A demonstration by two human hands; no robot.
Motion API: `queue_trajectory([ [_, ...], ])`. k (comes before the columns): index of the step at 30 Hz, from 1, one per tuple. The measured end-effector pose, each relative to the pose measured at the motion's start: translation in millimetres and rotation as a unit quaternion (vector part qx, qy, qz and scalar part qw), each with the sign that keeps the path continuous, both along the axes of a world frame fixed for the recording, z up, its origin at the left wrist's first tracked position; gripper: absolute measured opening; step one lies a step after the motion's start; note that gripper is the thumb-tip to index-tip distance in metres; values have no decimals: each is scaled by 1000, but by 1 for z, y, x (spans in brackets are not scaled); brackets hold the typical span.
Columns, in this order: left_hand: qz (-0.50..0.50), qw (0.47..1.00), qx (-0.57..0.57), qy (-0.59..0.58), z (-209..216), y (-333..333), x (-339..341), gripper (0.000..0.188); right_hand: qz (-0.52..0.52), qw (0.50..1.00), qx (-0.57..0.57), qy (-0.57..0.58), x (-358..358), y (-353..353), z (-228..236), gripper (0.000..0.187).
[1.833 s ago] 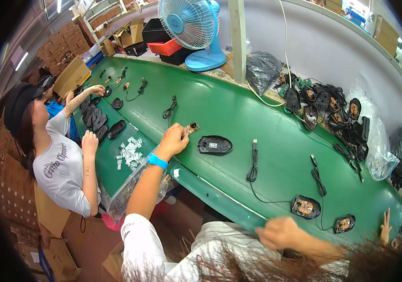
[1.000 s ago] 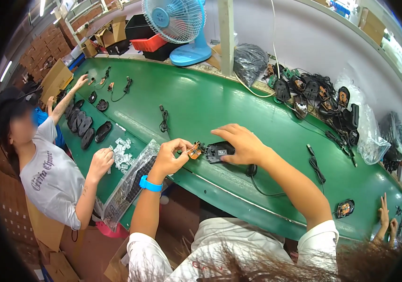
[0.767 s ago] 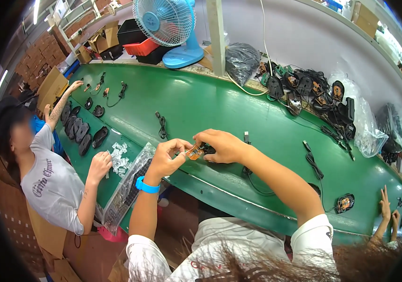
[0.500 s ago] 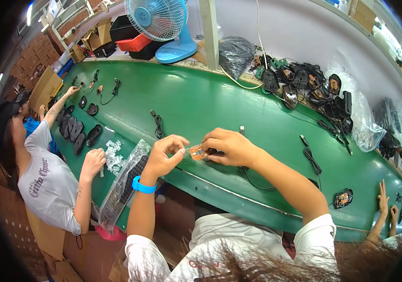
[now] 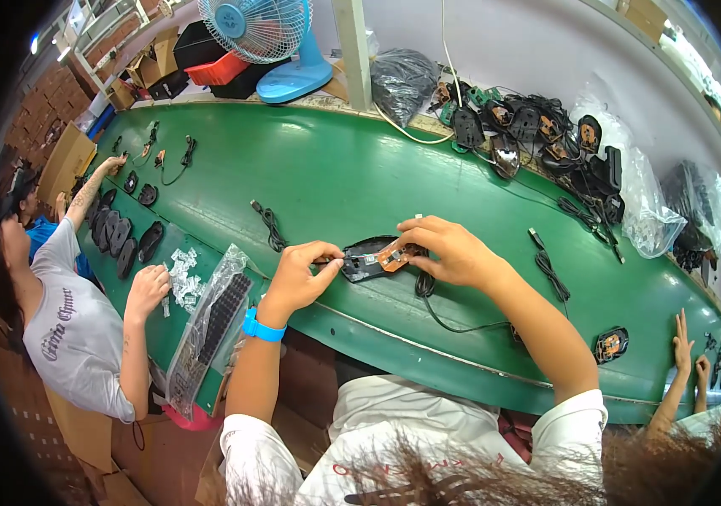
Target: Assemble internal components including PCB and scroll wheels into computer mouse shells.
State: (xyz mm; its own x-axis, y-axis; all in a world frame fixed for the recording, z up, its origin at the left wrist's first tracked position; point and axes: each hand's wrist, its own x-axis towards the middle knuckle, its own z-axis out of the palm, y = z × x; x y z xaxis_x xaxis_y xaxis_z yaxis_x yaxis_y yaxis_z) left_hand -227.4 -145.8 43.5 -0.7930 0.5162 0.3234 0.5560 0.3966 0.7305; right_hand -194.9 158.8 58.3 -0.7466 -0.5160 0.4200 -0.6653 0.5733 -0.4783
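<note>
Your right hand (image 5: 438,250) clamps its fingers on an orange circuit board (image 5: 393,258) over a black mouse shell (image 5: 362,271) on the worktop (image 5: 335,181); your left hand (image 5: 301,274) pinches a dark cable (image 5: 324,262). Tugging it could skew the board.

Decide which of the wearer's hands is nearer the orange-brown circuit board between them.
Right. The right hand is at the right end of the circuit board; the left hand is farther off, at the left end of the black shell.
</note>
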Motion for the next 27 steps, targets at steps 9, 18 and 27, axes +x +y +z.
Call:
queue_trajectory([
  [9, -84, 985, -1, -154, 32, 20, 14, 31, 103, 995, -11, -8, -5, -14, 6, 54],
  [18, -22, 948, 225, -225, 14, 28, 16, 34, -92, 958, -257, -86, -4, -51, -3, 50],
  [27, 15, 957, 220, -189, 4, 35, 23, 26, -35, 847, -466, -255, -10, -66, -22, 25],
])
